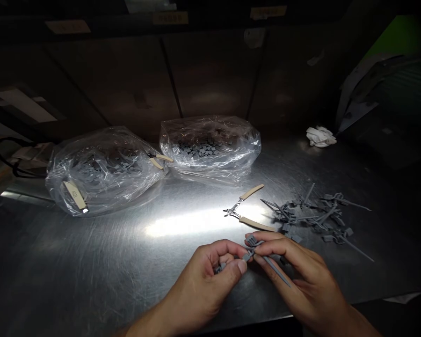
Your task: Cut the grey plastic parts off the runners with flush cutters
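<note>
Between both hands is a grey plastic moulding sprue (278,270) with small blocky parts on its branches. My right hand (301,267) grips the sprue near its middle, its long tapered stem pointing down to the right. My left hand (214,276) pinches a small grey block (247,256) at the sprue's left end. Another grey piece (220,267) shows inside the curled fingers of that hand. Just beyond the hands lie side cutters (236,213) with beige handles, their jaws apart. Several more grey sprues (315,215) are heaped to the right.
Two clear plastic bags of small grey parts, a left bag (105,164) and a right bag (210,145), stand at the back. A second pair of cutters (159,160) and a beige utility knife (76,197) rest on the left bag. A crumpled white cloth (321,136) lies back right.
</note>
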### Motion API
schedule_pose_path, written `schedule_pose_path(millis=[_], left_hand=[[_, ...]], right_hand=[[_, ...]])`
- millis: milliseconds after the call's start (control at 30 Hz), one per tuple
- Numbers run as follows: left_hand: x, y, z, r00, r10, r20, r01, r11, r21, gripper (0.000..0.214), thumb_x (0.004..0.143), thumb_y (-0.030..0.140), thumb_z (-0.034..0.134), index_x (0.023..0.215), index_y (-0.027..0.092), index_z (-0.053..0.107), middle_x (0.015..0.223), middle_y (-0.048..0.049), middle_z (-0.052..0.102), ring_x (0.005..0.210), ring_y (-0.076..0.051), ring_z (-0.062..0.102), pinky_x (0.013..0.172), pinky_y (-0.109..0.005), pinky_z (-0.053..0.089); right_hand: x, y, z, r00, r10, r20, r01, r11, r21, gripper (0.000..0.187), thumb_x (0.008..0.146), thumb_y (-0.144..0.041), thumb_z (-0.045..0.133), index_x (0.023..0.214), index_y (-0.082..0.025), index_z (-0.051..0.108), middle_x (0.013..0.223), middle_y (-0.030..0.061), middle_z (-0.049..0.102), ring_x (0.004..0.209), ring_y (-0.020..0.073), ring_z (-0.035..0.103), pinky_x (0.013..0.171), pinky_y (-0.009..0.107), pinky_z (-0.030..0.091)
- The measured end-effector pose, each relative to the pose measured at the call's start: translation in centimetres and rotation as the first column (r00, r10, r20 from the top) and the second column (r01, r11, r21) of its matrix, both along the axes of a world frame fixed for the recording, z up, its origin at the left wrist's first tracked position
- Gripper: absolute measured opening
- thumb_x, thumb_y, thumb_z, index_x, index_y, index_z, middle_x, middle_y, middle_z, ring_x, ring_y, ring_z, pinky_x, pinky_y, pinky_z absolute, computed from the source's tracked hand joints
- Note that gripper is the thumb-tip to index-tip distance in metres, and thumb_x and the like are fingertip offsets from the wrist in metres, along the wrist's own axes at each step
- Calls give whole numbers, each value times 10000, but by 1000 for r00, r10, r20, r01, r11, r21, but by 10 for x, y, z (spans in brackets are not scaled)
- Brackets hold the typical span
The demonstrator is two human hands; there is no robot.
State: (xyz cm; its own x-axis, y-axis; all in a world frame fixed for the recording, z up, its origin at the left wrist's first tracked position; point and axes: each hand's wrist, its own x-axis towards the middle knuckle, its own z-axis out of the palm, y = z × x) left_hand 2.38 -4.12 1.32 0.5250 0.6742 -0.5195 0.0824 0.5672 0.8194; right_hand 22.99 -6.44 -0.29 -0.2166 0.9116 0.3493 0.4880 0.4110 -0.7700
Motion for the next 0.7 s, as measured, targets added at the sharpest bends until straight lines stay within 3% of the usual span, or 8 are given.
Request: schedule_pose_path(millis=[367,600,700], left_hand=[[2,4,2,998,49,-33,-45,994,100,216,896,358,651,934,146,669,602,93,387,561,-93,325,541,-253,265],[2,2,-11,982,-11,189,54,974,-221,316,837,478,744,886,217,572,471,149,329,365,-57,163,366,-225,153],[2,2,-15,972,-1,237,56,973,-225,381,808,539,771,841,225,559,436,153,315,357,-58,171,357,-211,166]], right_hand=[[-1,0,-1,999,10,37,-13,998,69,248,915,-82,632,1084,-257,682,1082,41,790,1040,196,763,884,249,626],[2,0,1,984,149,95,-165,968,189,409,871,21,558,1173,-224,686,1175,87,778,1098,239,746,903,307,641],[2,-3,-1,985,146,93,-162,966,199,425,870,18,576,1197,-231,680,1146,76,784,1058,229,759,879,295,645]])
